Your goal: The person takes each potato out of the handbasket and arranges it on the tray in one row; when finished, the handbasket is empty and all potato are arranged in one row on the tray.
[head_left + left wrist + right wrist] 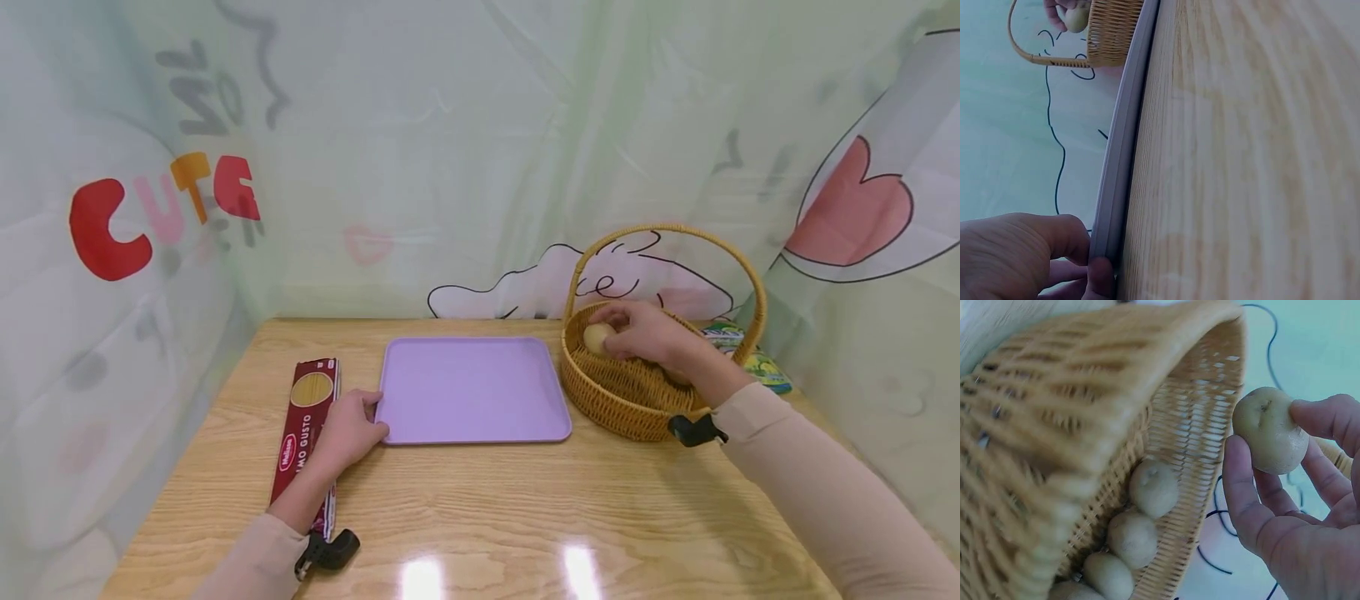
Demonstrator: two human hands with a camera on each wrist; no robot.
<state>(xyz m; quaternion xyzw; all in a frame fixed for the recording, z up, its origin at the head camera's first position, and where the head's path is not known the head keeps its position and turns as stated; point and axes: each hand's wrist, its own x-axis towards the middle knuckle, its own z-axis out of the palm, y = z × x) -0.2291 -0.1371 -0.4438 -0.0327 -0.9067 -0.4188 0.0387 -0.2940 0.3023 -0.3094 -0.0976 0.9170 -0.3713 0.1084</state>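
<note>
A small pale round potato [1270, 430] was pinched in the right hand [643, 333], held over the round woven wicker basket with arched handle [600, 392]. More potatoes [1154, 486] were seen below the hand, inside the basket. The near-left corner of the flat lilac plastic tray [472, 387] was gripped by the left hand [347, 433], resting on the wooden tabletop [480, 508]. A dark red spaghetti box [309, 417] lay just left of that hand.
</note>
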